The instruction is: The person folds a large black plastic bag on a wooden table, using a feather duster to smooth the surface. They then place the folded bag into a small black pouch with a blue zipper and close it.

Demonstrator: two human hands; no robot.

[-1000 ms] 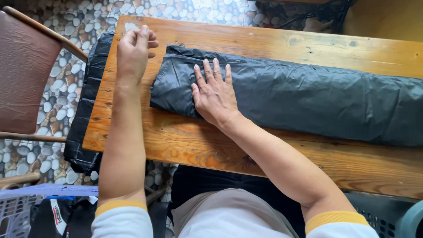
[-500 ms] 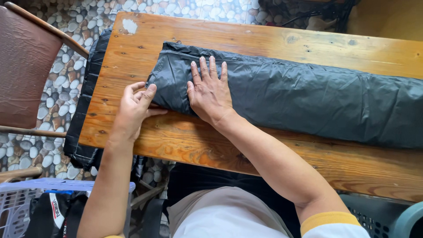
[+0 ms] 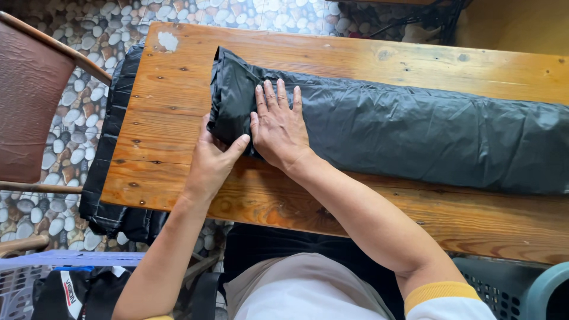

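**Dark cloth, folded long**

The cloth (image 3: 415,130) lies across my table (image 3: 178,106) as a long, narrow band, dark grey and slightly shiny, creased all over. Its left end is doubled up into a thick stack of layers, lifted a little off the wood; the right end runs out of view.

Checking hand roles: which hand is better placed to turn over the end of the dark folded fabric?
Left, probably. The left hand grips the dark folded fabric at its end edge; the right hand lies flat on top.
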